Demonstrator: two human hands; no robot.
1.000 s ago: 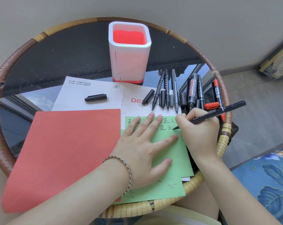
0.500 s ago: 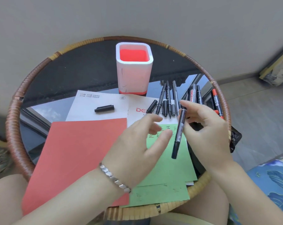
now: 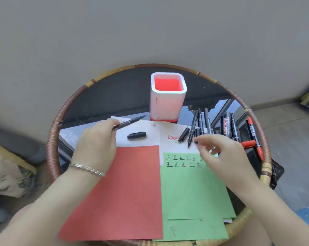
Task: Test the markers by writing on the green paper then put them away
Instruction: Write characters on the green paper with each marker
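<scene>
In the left hand, pinched shut between thumb and fingertips: a thin black marker, uncapped, tip aimed up and right toward the pen holder. Just below that tip, flat on the white sheet and touching nothing else: a black cap, probably belonging to it.

Likely step: cap, then stow. Bring the cap to the tip rather than the tip to the cap, to keep ink off the sheet. Line the two up straight and press until seated; avoid pushing at an angle against a felt point. Then turn the marker upright over the holder, which looks empty, and lower it in rather than tossing it.

Farther right, over the top edge of the green paper with its two rows of test marks: the right hand, fingers loosely spread, holding nothing, close to the loose markers fanned out beside the holder. Could fetch the cap, or pick the next marker; hard to say which. Take only one from the pile, lifting clear so the rest stay off the table rim.

Beside the green paper, touching along one edge: red paper, unmarked.
</scene>
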